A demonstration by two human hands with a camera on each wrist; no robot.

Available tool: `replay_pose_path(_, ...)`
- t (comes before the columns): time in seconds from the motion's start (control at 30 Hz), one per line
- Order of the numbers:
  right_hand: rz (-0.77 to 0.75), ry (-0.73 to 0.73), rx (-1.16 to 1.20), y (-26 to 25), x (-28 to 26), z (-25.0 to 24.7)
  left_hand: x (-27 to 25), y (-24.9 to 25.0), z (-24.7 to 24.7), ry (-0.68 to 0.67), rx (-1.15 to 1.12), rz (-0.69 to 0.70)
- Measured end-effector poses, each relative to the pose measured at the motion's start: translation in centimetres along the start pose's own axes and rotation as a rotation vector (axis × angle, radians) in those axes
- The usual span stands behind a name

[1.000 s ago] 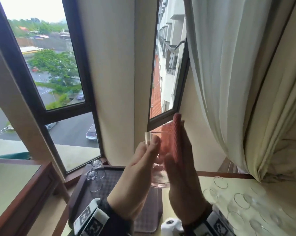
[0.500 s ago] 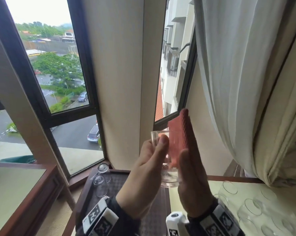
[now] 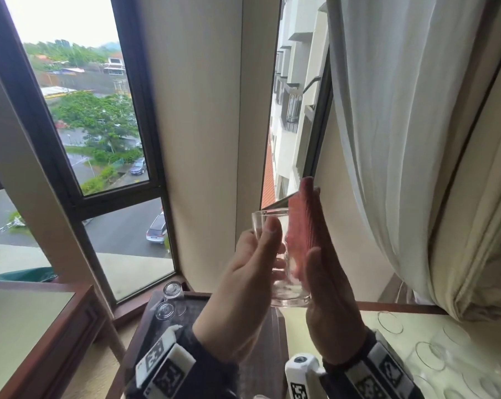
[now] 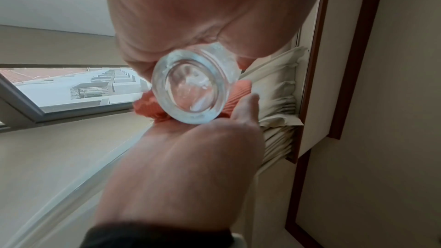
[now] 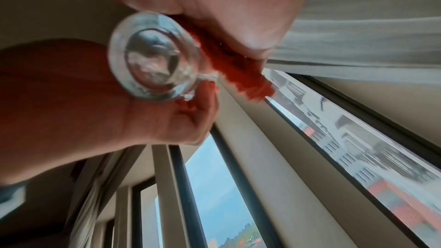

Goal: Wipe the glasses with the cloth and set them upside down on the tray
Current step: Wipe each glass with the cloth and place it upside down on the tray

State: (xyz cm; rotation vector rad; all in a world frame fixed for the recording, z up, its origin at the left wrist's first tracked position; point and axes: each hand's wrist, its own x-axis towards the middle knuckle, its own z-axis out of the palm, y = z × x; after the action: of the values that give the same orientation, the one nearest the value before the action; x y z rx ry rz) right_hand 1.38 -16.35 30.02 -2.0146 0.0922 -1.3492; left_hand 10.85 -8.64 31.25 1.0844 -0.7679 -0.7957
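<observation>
Held glass: a small clear drinking glass with a thick round base (image 3: 282,263) was upright in mid-air in front of the window, between the two hands, well above the tray.
Left hand: the left hand (image 3: 243,286) gripped the glass from its left side, thumb up near the rim and fingers curled round the wall; the left wrist view showed the thick base (image 4: 194,86) from below, against the palm.
Right hand: the right hand (image 3: 327,298) stood flat and upright with straight fingers, pressing the cloth against the right side of the glass.
Cloth: a ribbed salmon-red cloth (image 3: 299,220) lay between the right palm and the glass, its top edge reaching above the rim; in the right wrist view it (image 5: 241,71) stuck out past the base.
Tray: a dark rectangular tray with a raised rim (image 3: 145,321) sat on the bench below the hands, at the window corner.
Glasses on tray: two clear glasses (image 3: 168,300) stood upside down, just beside each other, at the tray's far left corner.
Waiting glasses: more clear glasses (image 3: 427,351) stood mouth-up on the pale bench to the right, under a cream curtain (image 3: 402,125).
</observation>
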Motion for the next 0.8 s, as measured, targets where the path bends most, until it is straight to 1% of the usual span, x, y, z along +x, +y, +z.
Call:
replay_pose_path(0.07, 0.024, -0.089, 0.053, -1.1, -0.1, 0.2, 0.6, 0.5, -0.1, 0.025, 0.043, -0.005)
replay_pose_path(0.13, 0.017, -0.208, 0.093, -1.7, -1.5, 0.6, 1.4, 1.9, -0.8, 0.069, 0.016, 0.018)
replay_pose_path(0.2, 0.045, -0.247, 0.129, -1.4, -3.1, 0.9, 1.7, 3.4, -1.3, 0.112, -0.026, 0.045)
replay_pose_path(0.23, 0.074, -0.23, 0.144, -1.1, -3.6, 1.0, 1.8, 3.7, -1.5, 0.122, -0.024, 0.051)
replay_pose_path(0.3, 0.156, -0.161, 0.178, -0.8, -3.4, 1.2, 1.6, 3.7, -0.9, 0.1, 0.022, 0.071)
replay_pose_path(0.37, 0.23, -0.078, 0.243, -0.9, -2.1, 1.0, 1.2, 2.5, -0.6, 0.061, 0.07, 0.063)
replay_pose_path(0.47, 0.306, -0.029, 0.352, -1.0, 0.3, -0.3, -0.2, 1.5, 0.4, 0.041, 0.056, 0.022)
replay_pose_path(0.5, 0.3, -0.014, 0.315, -1.2, 1.0, -0.7, -0.7, 1.1, 0.8, 0.034, 0.028, 0.006)
replay_pose_path(0.53, 0.263, 0.02, 0.213, -1.2, 1.3, -0.8, -1.0, 0.9, 1.2, 0.034, -0.009, -0.004)
replay_pose_path(0.6, 0.163, 0.018, 0.15, -1.2, 1.0, -0.3, -1.2, 0.5, 1.4, 0.055, -0.015, -0.006)
replay_pose_path(0.63, 0.14, -0.007, 0.128, -1.6, 0.5, 0.3, -1.0, 0.5, 1.0, 0.084, -0.002, 0.008)
replay_pose_path(0.7, 0.052, -0.128, 0.06, -1.4, -1.2, 1.5, -0.4, 1.1, 0.3, 0.138, 0.009, 0.043)
replay_pose_path(0.73, 0.015, -0.161, 0.041, -1.3, -2.1, 1.9, -0.2, 1.7, -0.1, 0.154, 0.008, 0.055)
replay_pose_path(0.77, 0.003, -0.159, 0.055, -1.1, -2.9, 2.1, -0.1, 2.4, -0.3, 0.162, -0.01, 0.063)
replay_pose_path(0.8, 0.034, -0.136, 0.094, -1.1, -3.5, 2.1, 0.0, 2.8, -0.4, 0.159, -0.036, 0.073)
